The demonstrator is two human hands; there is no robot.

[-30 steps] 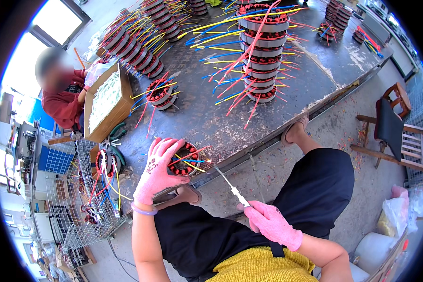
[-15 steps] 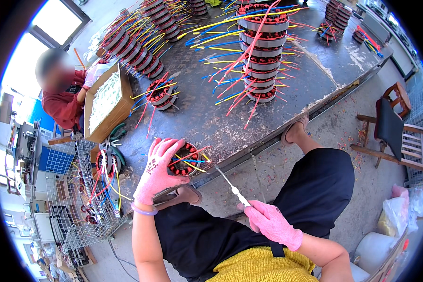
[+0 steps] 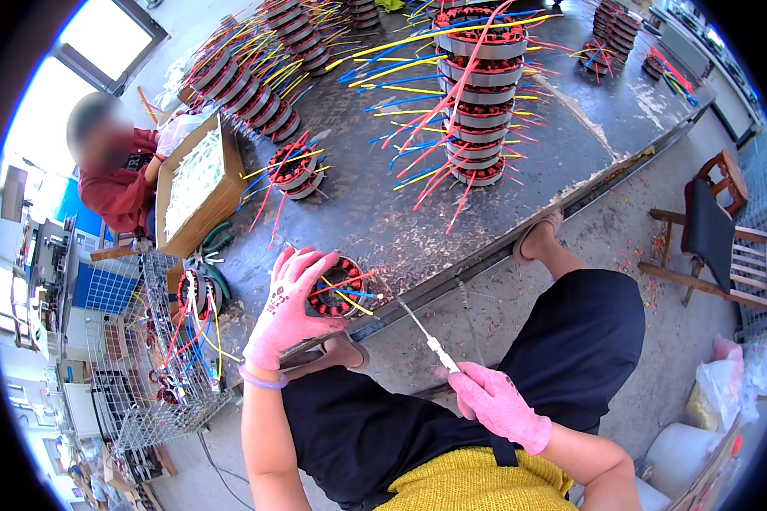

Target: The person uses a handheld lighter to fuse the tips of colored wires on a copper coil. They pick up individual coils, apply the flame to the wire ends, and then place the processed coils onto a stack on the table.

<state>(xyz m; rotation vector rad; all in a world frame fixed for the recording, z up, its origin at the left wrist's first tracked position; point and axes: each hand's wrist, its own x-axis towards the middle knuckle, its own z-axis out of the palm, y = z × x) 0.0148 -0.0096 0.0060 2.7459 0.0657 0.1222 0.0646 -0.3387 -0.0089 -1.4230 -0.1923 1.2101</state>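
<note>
My left hand [image 3: 285, 311], in a pink glove, curves its spread thumb and fingers round the side of a motor stator [image 3: 325, 302] at the table's near edge. The stator is a ring with red windings, and red, yellow and blue wire leads stick out to its right. In my right hand [image 3: 496, 402], also pink-gloved, is a slim white-handled tool [image 3: 440, 351] with a thin metal shaft. It resembles a soldering iron. Its tip points up and left, a short way right of the lead ends and apart from them.
Stacked stators [image 3: 479, 119] with long leads stand on the dark table [image 3: 383, 200]; a shorter pair [image 3: 294, 175] sits nearer. At left are pliers [image 3: 217, 238], a cardboard box [image 3: 198, 192], a wire basket [image 3: 149, 413] and a seated person [image 3: 115, 183]. A chair [image 3: 707, 230] stands right.
The view has shifted slightly. The tool's tip has moved a little right, away from the lead ends. My left hand keeps its hold on the stator.
</note>
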